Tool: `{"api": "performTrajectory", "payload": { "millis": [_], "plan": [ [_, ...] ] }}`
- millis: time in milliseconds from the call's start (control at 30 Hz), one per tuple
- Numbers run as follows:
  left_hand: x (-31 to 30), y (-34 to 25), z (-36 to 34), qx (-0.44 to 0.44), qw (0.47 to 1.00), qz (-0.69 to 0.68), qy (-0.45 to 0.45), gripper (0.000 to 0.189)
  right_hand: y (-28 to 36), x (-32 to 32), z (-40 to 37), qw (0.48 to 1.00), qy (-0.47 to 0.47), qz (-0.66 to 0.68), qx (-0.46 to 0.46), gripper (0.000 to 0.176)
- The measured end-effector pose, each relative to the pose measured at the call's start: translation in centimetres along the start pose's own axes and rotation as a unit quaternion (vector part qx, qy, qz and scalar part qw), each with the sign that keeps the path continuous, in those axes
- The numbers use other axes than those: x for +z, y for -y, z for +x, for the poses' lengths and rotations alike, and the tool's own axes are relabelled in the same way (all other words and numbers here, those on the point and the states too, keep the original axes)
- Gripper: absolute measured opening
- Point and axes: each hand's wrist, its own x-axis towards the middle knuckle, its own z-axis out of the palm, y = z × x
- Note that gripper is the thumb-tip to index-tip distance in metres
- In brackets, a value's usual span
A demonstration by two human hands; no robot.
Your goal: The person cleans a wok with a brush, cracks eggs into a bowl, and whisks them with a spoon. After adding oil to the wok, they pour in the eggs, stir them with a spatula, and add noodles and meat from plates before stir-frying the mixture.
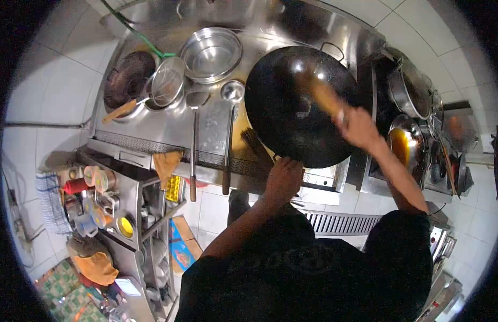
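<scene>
A large black wok [270, 107] sits on the steel stove, tilted slightly, with a loop handle at its far rim. My left hand [285, 178] is closed at the wok's near rim, where a bit of its near handle shows. In my right hand [357, 127] is a tan brush-like tool [323, 96], smeared by motion. Its far end reaches down into the wok, and its exact kind is hard to make out. A dark bristled whisk brush [253, 143] lies against the wok's left side, just beyond my left hand.
Left of the wok are a ladle [232, 92], a wok spatula [196, 101], steel bowls [211, 55] and a wooden-handled strainer [167, 83]. A green hose [132, 29] hangs over a burner. Pots, one with orange liquid [400, 146], stand right. A seasoning shelf [99, 204] is at lower left.
</scene>
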Motion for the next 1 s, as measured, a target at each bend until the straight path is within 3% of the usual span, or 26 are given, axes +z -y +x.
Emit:
{"api": "performTrajectory", "payload": {
  "millis": [67, 100, 133, 200, 233, 300, 333, 367, 467, 500, 533, 600, 633, 667, 733, 767, 800, 867, 900, 933, 1000],
  "plan": [
    [0.8, -0.1, 0.4, 0.016, 0.999, 0.019, 0.022, 0.018, -1.9, 5.7, -2.8, 0.981, 0.132, -0.074, -0.118, 0.036],
    [0.7, -0.5, 0.3, -0.002, 0.999, 0.043, -0.023, 0.016, -4.0, 7.5, -1.9, 0.98, 0.132, -0.128, -0.072, 0.033],
    [0.4, -0.7, -0.1, -0.003, 0.999, 0.039, -0.009, 0.016, -5.7, 9.0, -1.3, 0.974, 0.141, -0.178, -0.02, 0.031],
    [0.0, -0.7, 0.3, -0.013, 0.999, -0.012, -0.031, 0.014, -4.5, 3.7, 2.4, 0.985, 0.054, -0.071, 0.148, 0.033],
    [0.1, -0.5, 0.2, 0.008, 0.999, -0.007, -0.049, 0.015, -3.5, 1.7, 2.3, 0.986, 0.052, -0.072, 0.144, 0.033],
    [0.4, -0.7, 0.0, -0.011, 0.998, -0.017, -0.051, 0.016, -0.6, -0.1, -1.1, 0.994, 0.052, -0.091, -0.021, 0.037],
    [0.5, -0.7, 0.3, -0.023, 0.998, -0.027, -0.06, 0.017, 1.0, -0.1, -2.6, 0.984, 0.128, -0.119, -0.035, 0.036],
    [0.4, -0.4, 1.2, -0.023, 0.997, -0.022, -0.068, 0.017, -0.8, 0.7, -0.9, 0.984, 0.119, -0.122, -0.04, 0.036],
    [0.7, -0.7, 0.3, -0.006, 0.999, -0.009, -0.039, 0.016, -8.6, 7.4, 2.9, 0.983, 0.069, -0.163, 0.056, 0.031],
    [0.8, -1.0, 0.1, -0.005, 1.0, 0.025, -0.009, 0.016, -4.7, 2.7, 3.3, 0.99, 0.004, -0.091, 0.111, 0.028],
    [0.6, -0.8, 0.5, -0.004, 0.998, 0.064, 0.015, 0.016, -3.1, 2.7, 3.0, 0.991, 0.0, -0.095, 0.1, 0.028],
    [1.7, -0.3, 0.2, -0.003, 0.999, 0.041, -0.028, 0.015, -0.4, 3.7, -0.4, 0.987, 0.027, -0.126, -0.093, 0.036],
    [1.7, -0.3, 0.2, 0.006, 0.998, 0.017, -0.068, 0.015, 0.6, 4.4, -1.4, 0.982, 0.115, -0.062, -0.134, 0.037],
    [1.7, -0.4, 0.1, 0.004, 0.998, 0.019, -0.067, 0.015, -1.0, 5.8, -0.5, 0.982, 0.115, -0.059, -0.136, 0.037],
    [0.3, -1.0, 0.3, 0.004, 0.999, 0.052, 0.01, 0.015, -6.1, 8.3, 3.0, 0.981, 0.035, -0.179, 0.058, 0.027],
    [0.5, -0.9, 0.5, -0.003, 0.997, 0.067, 0.037, 0.014, -4.9, 5.2, 4.3, 0.986, -0.051, -0.115, 0.111, 0.026],
    [1.1, -0.7, 0.4, -0.005, 0.997, 0.07, 0.034, 0.014, -2.6, 3.1, 3.9, 0.986, -0.054, -0.115, 0.108, 0.026],
    [2.3, -0.3, 0.1, 0.009, 0.996, 0.083, -0.042, 0.013, 1.3, 0.9, 1.8, 0.999, 0.008, -0.032, -0.002, 0.028],
    [1.9, -0.4, 0.1, 0.013, 0.996, 0.085, -0.038, 0.013, -0.5, 5.4, 1.6, 0.994, 0.046, -0.023, -0.096, 0.03],
    [1.3, -0.5, 0.5, 0.01, 0.996, 0.084, -0.014, 0.012, -0.8, 8.1, 0.7, 0.977, -0.008, -0.018, -0.212, 0.031],
    [0.5, -0.7, 0.4, 0.017, 0.996, 0.082, 0.024, 0.011, -2.8, 6.2, 3.0, 0.984, 0.135, -0.116, -0.026, 0.034]
  ]
}}
